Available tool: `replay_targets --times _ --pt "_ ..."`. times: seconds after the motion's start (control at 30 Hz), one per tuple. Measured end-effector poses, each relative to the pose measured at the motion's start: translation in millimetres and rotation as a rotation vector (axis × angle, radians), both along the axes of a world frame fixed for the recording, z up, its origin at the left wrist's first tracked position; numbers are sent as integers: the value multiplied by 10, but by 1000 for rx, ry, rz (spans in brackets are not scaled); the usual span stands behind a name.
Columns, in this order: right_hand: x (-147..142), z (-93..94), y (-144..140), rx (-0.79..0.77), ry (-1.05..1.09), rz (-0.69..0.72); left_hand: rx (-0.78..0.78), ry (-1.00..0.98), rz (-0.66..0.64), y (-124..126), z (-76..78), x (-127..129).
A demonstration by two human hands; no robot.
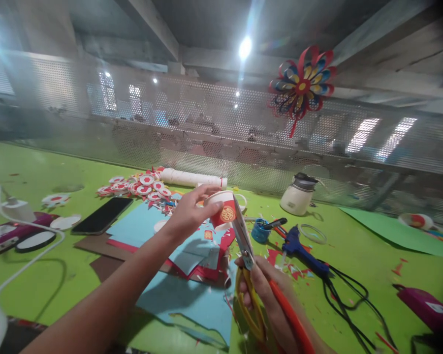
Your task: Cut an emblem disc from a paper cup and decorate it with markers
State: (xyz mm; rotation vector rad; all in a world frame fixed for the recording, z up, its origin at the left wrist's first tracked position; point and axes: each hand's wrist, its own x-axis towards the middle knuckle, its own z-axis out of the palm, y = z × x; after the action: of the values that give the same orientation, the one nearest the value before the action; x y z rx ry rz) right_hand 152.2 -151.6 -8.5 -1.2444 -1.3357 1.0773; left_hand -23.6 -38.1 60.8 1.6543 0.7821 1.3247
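My left hand (195, 211) grips a paper cup (225, 211), red and white with a gold emblem, tipped on its side. In my right hand (266, 290) is a pair of scissors (243, 241) with one yellow and one orange handle. Their blades point up and meet the cup's right side, where a cut strip hangs. Whether the blades are fully closed I cannot tell. Below the cup lie light blue paper sheets (151, 295) over red and brown ones, with paper scraps on top.
Left are a black phone (103, 215), a purple power strip (7, 236) and a white cable (29, 265). Behind are cut cup pieces (143, 184) and a stack of cups (192, 177). Right are a blue glue gun (306, 253), a beige jug (297, 196) and green paper (395, 231).
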Motion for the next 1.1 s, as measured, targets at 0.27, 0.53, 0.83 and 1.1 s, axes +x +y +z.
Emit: replay_targets --times 0.27,0.53,0.83,1.1 --pt "14 -28 40 14 -51 8 -117 -169 -180 -13 -166 41" --pt "14 -43 35 23 52 29 -178 -326 -189 -89 -202 129" --pt "-12 -48 20 -41 173 20 -135 -243 -124 -177 -159 104" --pt "-28 -29 -14 -53 209 13 -105 -207 -130 -166 -201 94"
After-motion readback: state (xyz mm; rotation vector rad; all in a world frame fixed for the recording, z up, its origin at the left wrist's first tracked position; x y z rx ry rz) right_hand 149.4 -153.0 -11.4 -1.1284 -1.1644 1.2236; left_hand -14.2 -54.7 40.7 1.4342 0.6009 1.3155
